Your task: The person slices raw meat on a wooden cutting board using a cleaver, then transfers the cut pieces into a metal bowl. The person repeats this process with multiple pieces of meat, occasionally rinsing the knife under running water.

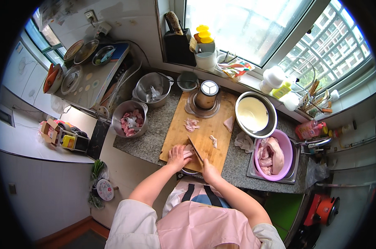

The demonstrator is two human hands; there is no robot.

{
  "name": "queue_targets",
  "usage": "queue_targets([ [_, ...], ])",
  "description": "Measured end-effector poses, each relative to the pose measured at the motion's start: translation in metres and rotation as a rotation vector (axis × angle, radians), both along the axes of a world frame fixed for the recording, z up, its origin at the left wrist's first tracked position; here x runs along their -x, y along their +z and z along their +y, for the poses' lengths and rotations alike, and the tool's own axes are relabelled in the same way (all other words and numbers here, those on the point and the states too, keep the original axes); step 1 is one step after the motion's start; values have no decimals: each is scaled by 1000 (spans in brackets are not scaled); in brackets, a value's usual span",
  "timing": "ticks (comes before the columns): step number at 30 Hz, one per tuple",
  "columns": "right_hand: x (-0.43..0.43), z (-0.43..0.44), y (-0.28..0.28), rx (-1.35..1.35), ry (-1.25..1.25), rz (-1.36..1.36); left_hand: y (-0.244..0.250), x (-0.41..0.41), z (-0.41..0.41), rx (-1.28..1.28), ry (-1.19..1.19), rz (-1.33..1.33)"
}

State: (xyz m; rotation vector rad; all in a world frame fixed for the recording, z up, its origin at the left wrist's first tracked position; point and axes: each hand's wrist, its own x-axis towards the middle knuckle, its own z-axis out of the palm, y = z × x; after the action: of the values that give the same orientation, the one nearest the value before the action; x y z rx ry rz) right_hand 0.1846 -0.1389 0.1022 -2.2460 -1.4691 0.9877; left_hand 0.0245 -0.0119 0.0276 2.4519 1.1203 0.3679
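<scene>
My right hand [211, 172] grips a kitchen knife [195, 150], its blade slanting up and to the left over the wooden cutting board [175, 130]. With my left hand [177, 158] I hold a pale strip of raw meat [188, 151] against the board, just left of the blade. Beyond the hands lie a small heap of pink meat scraps [191, 125], a whitish scrap [213, 141] and a flat pale piece of skin or fat [228, 124]. At the board's far end stands a food-chopper motor head [206, 97] on a clear lid [189, 107].
Left of the board, one metal chopper bowl [115, 126] contains meat chunks and a blade; another [138, 84] contains only a blade. To the right are a steel basin [272, 116] of pale liquid, a crumpled cloth [244, 142] and a purple basin [289, 146] of raw meat over the sink [293, 174].
</scene>
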Motion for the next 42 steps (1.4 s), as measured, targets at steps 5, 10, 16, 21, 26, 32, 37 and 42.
queue_targets([
  [5,7,11,2,-24,90,-20,-28,-17,-11,45,167,-66],
  [10,-16,7,28,-37,11,-9,22,2,-4,142,127,-180],
  [16,2,-4,51,-111,189,-32,11,24,-4,134,139,-47],
  [21,7,-1,48,-6,227,-101,14,19,-2,158,154,-86],
  [26,9,5,63,76,284,-132,-4,14,-5,142,168,-300],
  [32,9,22,68,179,352,-149,-20,11,-2,106,114,-406],
  [37,8,37,51,168,340,-121,-18,11,0,128,100,-442],
  [42,15,51,33,156,306,-95,-15,12,3,123,74,-431],
])
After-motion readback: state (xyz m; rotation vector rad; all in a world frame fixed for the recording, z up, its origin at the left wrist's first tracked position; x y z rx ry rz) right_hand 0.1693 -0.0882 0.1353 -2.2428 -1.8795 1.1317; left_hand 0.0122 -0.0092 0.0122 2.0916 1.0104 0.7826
